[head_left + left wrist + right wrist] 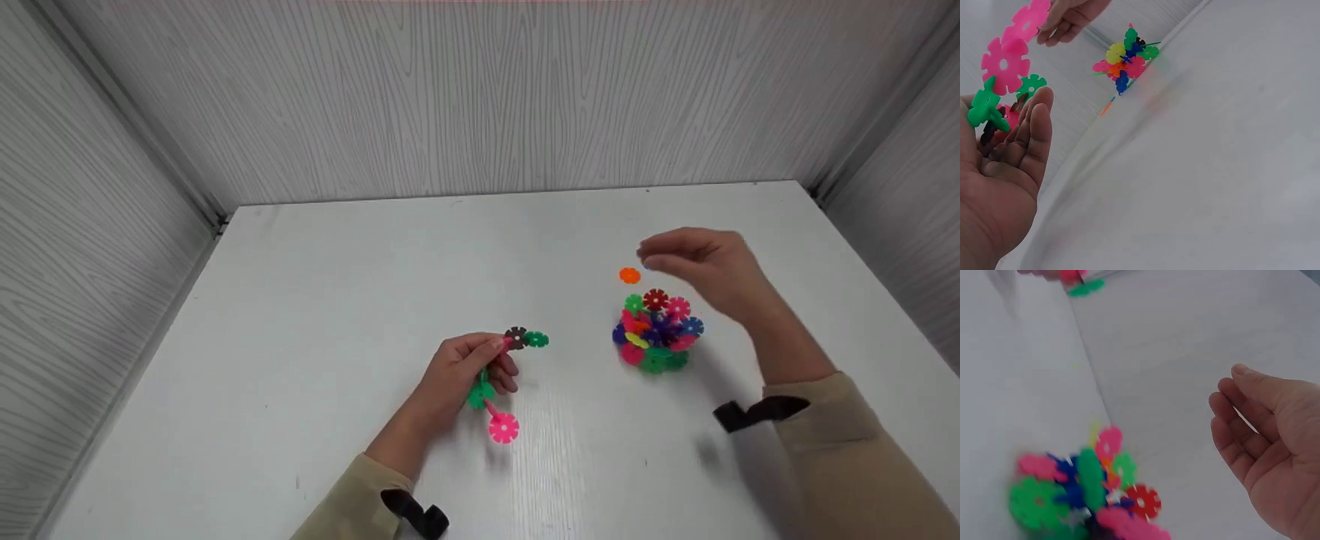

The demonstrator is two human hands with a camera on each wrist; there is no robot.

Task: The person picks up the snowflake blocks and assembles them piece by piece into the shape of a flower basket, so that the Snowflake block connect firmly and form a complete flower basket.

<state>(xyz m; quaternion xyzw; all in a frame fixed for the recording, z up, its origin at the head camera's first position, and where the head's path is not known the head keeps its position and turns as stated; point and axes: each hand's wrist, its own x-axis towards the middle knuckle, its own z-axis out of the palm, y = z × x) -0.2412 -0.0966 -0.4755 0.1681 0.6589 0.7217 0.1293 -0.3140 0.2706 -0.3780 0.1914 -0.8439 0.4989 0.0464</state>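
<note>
My left hand [461, 371] pinches a chain of linked snowflake discs between thumb and fingers. Its pieces include a brown disc [516, 338], a green disc [536, 339] and, at the lower end, a pink disc [504, 427]. The left wrist view shows more pink discs [1005, 64] standing up from that hand, with part of the chain hidden by the fingers. My right hand [701, 262] is raised beyond a multicoloured cluster of joined snowflake discs [660, 330]. In the right wrist view its fingers [1235, 433] are loosely bent with nothing between them.
A loose orange disc [630, 275] lies on the white table [360, 300] behind the cluster, with a bit of blue beside it near the right fingertips. Wood-grained panels [487, 97] stand at the back and both sides. Black straps [761, 412] circle the sleeves.
</note>
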